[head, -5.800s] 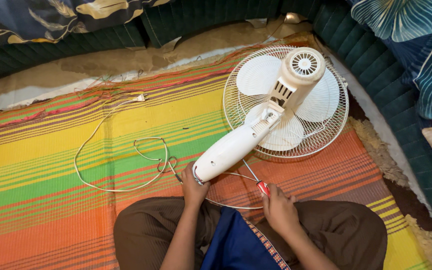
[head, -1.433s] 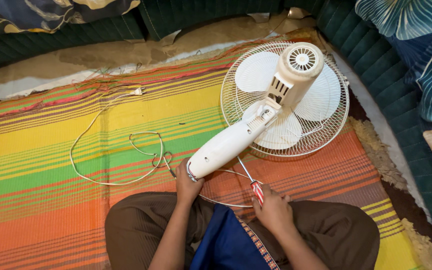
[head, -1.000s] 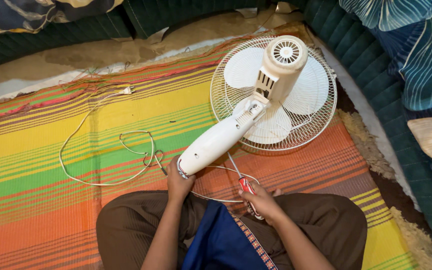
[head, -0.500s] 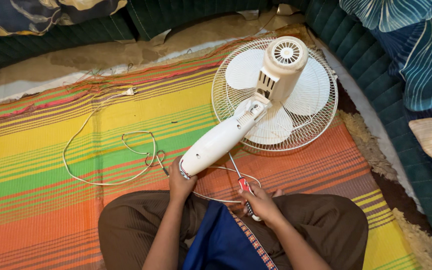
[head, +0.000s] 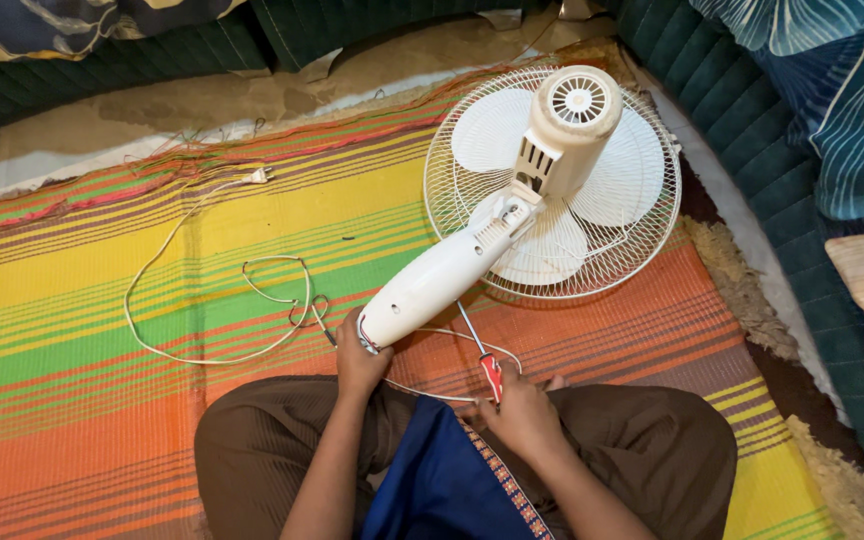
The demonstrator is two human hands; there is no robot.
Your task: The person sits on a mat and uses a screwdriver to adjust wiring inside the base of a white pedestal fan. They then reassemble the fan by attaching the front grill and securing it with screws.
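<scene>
A white electric fan point(head: 512, 215) lies face down on a striped woven mat, its round wire grille flat against the weave and the pale blades showing through the mesh. The cream motor housing sits on top of the grille, and the fan's white stem slants down and left from it, its cut-off lower end showing red and dark wires. A screwdriver point(head: 482, 352) with a red handle (slim metal shaft pointing up towards the stem) rests just below that stem. A thin white cord point(head: 207, 290) trails in loose loops across the mat to the left.

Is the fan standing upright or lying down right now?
Lying down: the fan's grille rests face-down on the striped mat, its stem held by the left hand.
</scene>
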